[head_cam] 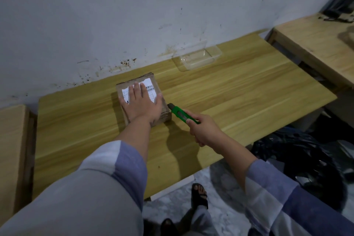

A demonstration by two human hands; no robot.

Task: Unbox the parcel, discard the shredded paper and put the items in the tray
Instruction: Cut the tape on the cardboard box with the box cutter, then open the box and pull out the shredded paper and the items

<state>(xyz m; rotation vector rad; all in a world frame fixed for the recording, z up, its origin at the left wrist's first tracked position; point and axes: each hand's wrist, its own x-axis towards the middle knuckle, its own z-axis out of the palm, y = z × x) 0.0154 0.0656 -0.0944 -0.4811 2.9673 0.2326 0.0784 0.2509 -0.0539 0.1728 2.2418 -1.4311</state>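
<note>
The left hand [140, 104] lies flat with fingers spread on the parcel [145, 99], a closed brown box mid-table [239, 90] with bare wood all around, its white label [150, 90] too blurry to read, while the right hand [203, 129] grips a green cutter [182, 114] touching the box's right edge, and the clear tray [198, 57] sits by the wall.

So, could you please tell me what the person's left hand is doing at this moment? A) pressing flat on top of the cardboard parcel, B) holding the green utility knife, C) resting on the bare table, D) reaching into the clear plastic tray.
A: the left hand lies spread flat on the parcel, covering part of its white label, while the right hand holds the green utility knife.
</note>
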